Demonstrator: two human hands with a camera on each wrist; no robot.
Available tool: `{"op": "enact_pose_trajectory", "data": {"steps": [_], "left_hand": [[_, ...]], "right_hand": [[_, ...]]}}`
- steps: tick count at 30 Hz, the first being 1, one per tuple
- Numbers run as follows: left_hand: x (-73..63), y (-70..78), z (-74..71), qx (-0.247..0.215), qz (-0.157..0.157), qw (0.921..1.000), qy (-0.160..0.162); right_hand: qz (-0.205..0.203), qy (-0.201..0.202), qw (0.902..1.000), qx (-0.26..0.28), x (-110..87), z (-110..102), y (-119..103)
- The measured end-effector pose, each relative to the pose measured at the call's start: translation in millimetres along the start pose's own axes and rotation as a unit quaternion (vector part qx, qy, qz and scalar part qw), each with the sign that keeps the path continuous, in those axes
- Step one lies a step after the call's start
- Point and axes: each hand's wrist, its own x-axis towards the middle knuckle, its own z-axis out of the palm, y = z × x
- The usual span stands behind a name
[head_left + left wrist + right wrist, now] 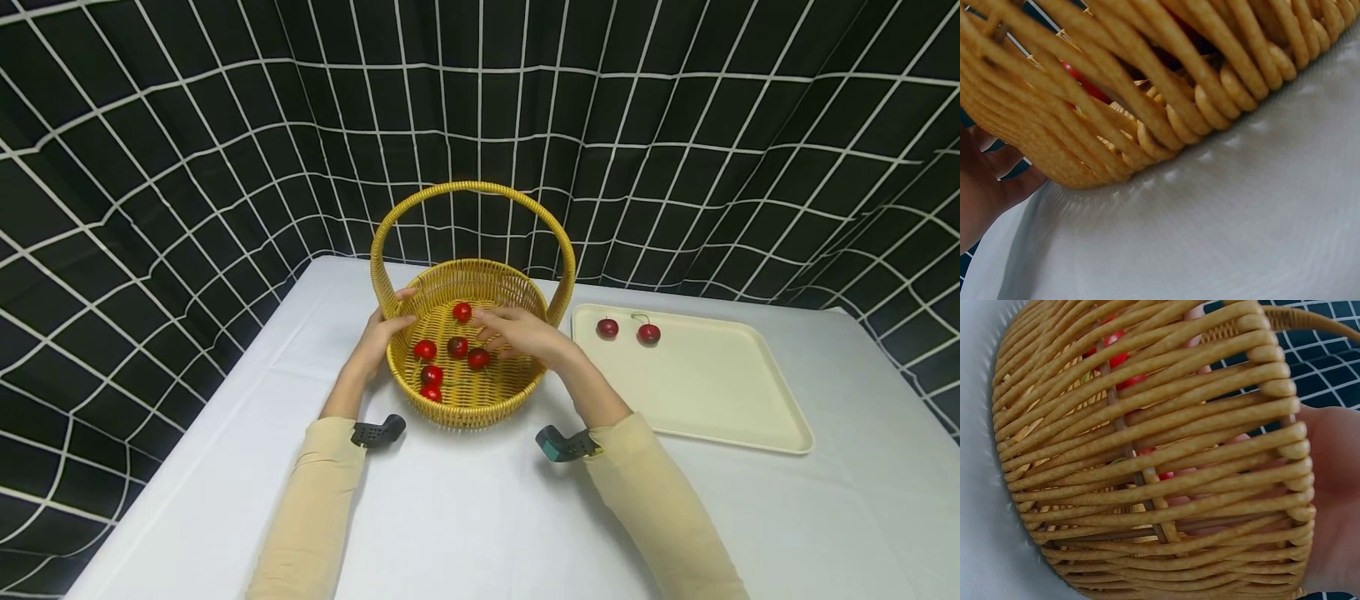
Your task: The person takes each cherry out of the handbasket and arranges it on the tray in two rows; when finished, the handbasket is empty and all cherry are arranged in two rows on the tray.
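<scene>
1. Six red cherries (457,347) lie in the yellow wicker basket (468,413).
2. The right hand (522,332) is inside it, fingers loosely spread, just beside the farthest cherry (462,312).
3. The left hand (373,340) grips the basket's left rim.
4. Rightward, two darker cherries (607,328) lie on a cream tray (697,383).
5. Basket and tray stand on the white-covered desk (450,517).

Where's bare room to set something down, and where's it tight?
Free: the white tablecloth between the two sleeves, in front of the basket; the tray, across its middle and right, bordered by two cherries at its far left. Crowded: the basket's inside, with several cherries and the right hand; its left rim, held by the left hand.
</scene>
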Motion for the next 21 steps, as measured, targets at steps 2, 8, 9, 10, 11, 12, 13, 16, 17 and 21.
{"op": "enact_pose_trajectory", "data": {"steps": [2, 8, 9, 10, 11, 12, 13, 16, 17, 21], "left_hand": [[0.2, 0.2, -0.2, 0.001, 0.003, 1.0, 0.0], [-0.1, 0.6, 0.2, 0.0, 0.003, 1.0, -0.001], [-0.4, 0.7, 0.3, 0.0, 0.002, 1.0, -0.001], [-0.7, 0.6, 0.3, -0.001, 0.002, 1.0, 0.0], [-0.9, 0.6, 0.2, -0.001, 0.002, 1.0, 0.001], [-1.0, 0.6, 0.3, -0.001, 0.002, 1.0, 0.002], [-0.9, 0.5, 0.0, -0.001, 0.004, 1.0, 0.001], [-0.5, 0.3, -0.3, -0.001, 0.008, 1.0, 0.001], [-0.1, 0.1, -0.5, -0.001, 0.009, 1.0, 0.0], [0.3, 0.1, -0.5, -0.004, 0.004, 1.0, 0.001]], "right_hand": [[0.007, 0.006, 0.9999, -0.01, 2.9, 0, 0], [0.022, 0.01, 0.9993, -0.029, 11.3, 1, 1], [0.025, 0.009, 0.9992, -0.03, 12.7, 1, 2], [0.026, 0.007, 0.9992, -0.03, 14.0, 1, 2], [0.028, 0.004, 0.9992, -0.03, 14.9, 1, 3], [0.029, 0.002, 0.9992, -0.029, 16.0, 1, 4], [0.028, -0.001, 0.9992, -0.028, 16.8, 1, 4], [0.026, -0.01, 0.9993, -0.026, 18.9, 1, 6], [0.026, -0.011, 0.9992, -0.027, 19.7, 1, 7], [0.027, -0.023, 0.9983, -0.046, 22.5, 2, 8]]}}
